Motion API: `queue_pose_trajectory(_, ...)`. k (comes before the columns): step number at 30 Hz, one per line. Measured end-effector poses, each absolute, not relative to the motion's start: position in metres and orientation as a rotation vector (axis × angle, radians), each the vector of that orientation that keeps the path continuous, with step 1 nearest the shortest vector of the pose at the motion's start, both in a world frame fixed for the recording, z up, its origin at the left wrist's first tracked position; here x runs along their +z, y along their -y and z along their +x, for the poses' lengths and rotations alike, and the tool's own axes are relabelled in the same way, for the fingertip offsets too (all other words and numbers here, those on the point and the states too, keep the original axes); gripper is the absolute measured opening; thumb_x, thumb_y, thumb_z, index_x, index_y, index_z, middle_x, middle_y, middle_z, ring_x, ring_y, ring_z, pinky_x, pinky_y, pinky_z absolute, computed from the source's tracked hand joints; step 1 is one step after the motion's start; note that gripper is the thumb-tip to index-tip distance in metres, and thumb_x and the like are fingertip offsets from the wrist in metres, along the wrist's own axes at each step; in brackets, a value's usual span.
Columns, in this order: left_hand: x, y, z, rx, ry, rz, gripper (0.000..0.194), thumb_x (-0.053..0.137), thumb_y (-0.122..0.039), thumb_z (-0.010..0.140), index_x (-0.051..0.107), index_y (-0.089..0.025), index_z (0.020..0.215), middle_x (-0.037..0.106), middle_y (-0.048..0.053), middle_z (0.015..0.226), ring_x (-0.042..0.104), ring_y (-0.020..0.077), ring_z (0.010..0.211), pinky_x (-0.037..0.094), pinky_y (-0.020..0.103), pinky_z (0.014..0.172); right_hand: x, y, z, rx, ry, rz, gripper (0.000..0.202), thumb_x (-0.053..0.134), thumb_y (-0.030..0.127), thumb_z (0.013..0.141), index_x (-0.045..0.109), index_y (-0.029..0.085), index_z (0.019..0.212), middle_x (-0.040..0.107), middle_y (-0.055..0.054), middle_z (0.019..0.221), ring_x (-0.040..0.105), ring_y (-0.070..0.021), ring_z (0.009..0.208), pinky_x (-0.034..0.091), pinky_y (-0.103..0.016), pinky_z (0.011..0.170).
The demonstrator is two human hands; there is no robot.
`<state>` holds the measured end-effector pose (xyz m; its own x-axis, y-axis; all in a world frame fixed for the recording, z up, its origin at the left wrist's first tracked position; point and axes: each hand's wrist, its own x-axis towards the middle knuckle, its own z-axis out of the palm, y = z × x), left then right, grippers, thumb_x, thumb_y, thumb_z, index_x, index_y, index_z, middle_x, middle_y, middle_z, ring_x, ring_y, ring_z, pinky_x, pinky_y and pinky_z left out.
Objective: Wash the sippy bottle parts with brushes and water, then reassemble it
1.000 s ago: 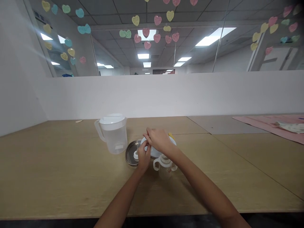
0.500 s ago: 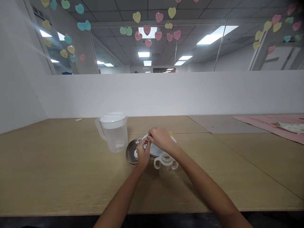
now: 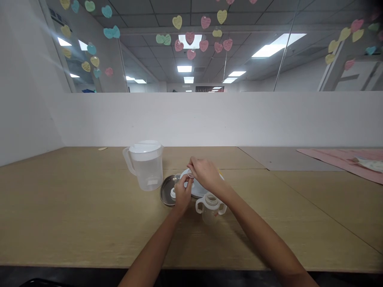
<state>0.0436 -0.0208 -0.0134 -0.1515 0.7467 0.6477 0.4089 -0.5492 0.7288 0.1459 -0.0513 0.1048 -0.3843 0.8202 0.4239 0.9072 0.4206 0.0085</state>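
Note:
Over the tray, my left hand [image 3: 183, 194] pinches a small, clear whitish round piece [image 3: 190, 174] between thumb and fingertips. Bent above it, my right hand [image 3: 206, 172] has its fingertips closed at the top of the same piece; its exact kind is too small to tell. Below my right wrist stands a clear baby bottle [image 3: 210, 213] with two white side handles and an open neck. Just left of my left hand, a white ring-shaped part [image 3: 173, 193] lies in the steel tray [image 3: 166, 197]. Behind my hands is a white oval plate or lid [image 3: 198, 192], partly covered by them.
A lidded clear pitcher [image 3: 148, 169] with liquid in it stands to the left of the tray. A small flat beige piece [image 3: 102, 148] lies near the wall [image 3: 191, 119]. At the far right, a pink cloth [image 3: 335, 156] covers part of the table [image 3: 89, 223].
The whole view has shifted slightly. My right fingertips have risen a little from my left ones, and more of the round piece shows between them. The bottle and pitcher stay in place.

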Motion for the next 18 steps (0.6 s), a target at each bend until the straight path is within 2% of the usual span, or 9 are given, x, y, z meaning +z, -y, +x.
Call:
queue_pose_trajectory(12, -0.02, 0.019, 0.046, 1.706, -1.315, 1.953, 0.02, 0.045, -0.028, 0.084, 0.061, -0.017, 0.078, 0.065, 0.002, 0.071, 0.057, 0.0138, 0.066, 0.041, 0.023, 0.064, 0.1, 0.048, 0.149, 0.177, 1.789, -1.197, 0.021, 0.041, 0.03, 0.089, 0.057, 0.016, 0.085, 0.066, -0.002, 0.065, 0.063, -0.0124, 0.062, 0.041, -0.021, 0.063)
queue_pose_trajectory(18, -0.024, 0.021, 0.048, 1.653, -1.365, 1.991, 0.024, 0.045, -0.032, 0.085, 0.061, -0.017, 0.077, 0.064, 0.002, 0.07, 0.053, 0.0132, 0.06, 0.037, 0.023, 0.059, 0.108, 0.051, 0.151, 0.106, 1.997, -1.237, 0.017, 0.049, 0.027, 0.086, 0.06, 0.016, 0.078, 0.066, -0.001, 0.066, 0.061, -0.0116, 0.063, 0.039, -0.02, 0.062)
